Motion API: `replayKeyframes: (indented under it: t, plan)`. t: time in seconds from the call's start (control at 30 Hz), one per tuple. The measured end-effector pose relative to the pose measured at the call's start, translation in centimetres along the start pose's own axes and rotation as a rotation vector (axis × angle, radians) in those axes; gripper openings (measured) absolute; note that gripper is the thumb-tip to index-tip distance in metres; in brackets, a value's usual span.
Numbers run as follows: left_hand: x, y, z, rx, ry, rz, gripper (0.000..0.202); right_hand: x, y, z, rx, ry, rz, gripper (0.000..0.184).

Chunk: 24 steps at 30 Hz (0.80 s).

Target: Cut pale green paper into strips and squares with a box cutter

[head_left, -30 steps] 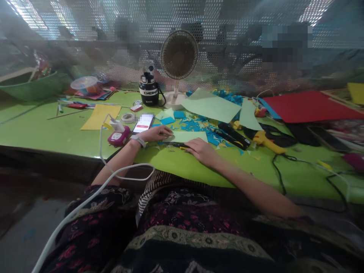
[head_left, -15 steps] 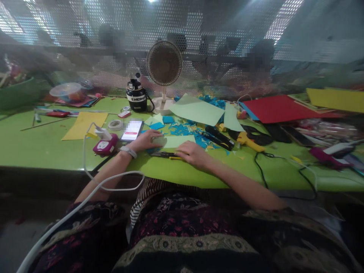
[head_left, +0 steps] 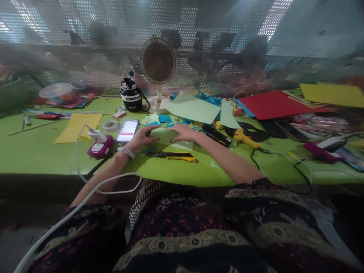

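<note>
Pale green paper (head_left: 165,137) lies on the table between my hands. Around its left side, my left hand (head_left: 141,137) is open, thumb and forefinger apart. My right hand (head_left: 186,133) reaches over the paper's right part, fingers spread and pointing left. Whether its fingertips press on the sheet I cannot tell. Nearer to me lies a yellow-handled cutter knife (head_left: 182,158), alongside a dark, slim tool (head_left: 159,154) whose kind is unclear. Blue paper scraps (head_left: 170,124) are scattered just beyond my hands.
Left of my left hand are a phone (head_left: 127,131), a tape roll (head_left: 109,126) and a purple socket adapter (head_left: 100,147) with a white cable. Behind stand a black bottle (head_left: 131,96) and a fan (head_left: 158,62). A yellow glue gun (head_left: 246,139) and red sheet (head_left: 273,107) are rightward.
My right hand has moved away from the cutter knife, forward and left over the pale green paper, and its fingers have spread. My left thumb and forefinger have parted. The view has shifted slightly.
</note>
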<state>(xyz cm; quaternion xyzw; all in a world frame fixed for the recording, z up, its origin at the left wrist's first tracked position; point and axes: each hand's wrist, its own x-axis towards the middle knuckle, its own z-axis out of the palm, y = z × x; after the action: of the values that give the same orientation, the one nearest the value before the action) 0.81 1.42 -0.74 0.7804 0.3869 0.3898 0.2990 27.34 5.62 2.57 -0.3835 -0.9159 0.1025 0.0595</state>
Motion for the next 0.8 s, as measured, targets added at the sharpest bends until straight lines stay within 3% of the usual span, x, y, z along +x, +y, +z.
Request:
replayKeyframes:
  t: [0.2, 0.3, 0.43, 0.5, 0.6, 0.7, 0.8]
  plan:
    - [0.1, -0.1, -0.6, -0.164, 0.217, -0.050, 0.073, -0.6, 0.5, -0.3, 0.112, 0.074, 0.093, 0.017]
    - [0.1, -0.1, -0.5, -0.217, 0.281, -0.092, 0.072, -1.1, 0.3, -0.6, 0.231, 0.175, 0.079, 0.017]
    - [-0.1, 0.6, -0.3, -0.347, 0.314, -0.150, 0.088, -2.1, 1.7, -1.9, 0.520, 0.285, 0.084, 0.022]
    - [-0.2, 1.0, -0.3, -0.383, 0.312, -0.180, 0.093, -3.3, 4.0, -3.3, 0.709, 0.411, 0.192, 0.024]
    - [-0.4, 1.5, -0.3, -0.343, 0.295, -0.221, 0.092, -6.3, 9.0, -6.0, 0.896, 0.713, 0.524, 0.023]
    - [-0.5, 1.7, -0.1, -0.299, 0.265, -0.248, 0.092, -10.1, 14.0, -8.0, 0.852, 0.865, 0.672, 0.012]
    - [-0.6, 1.7, 0.1, -0.266, 0.234, -0.270, 0.094, -12.9, 17.4, -8.2, 0.693, 0.997, 0.948, 0.008]
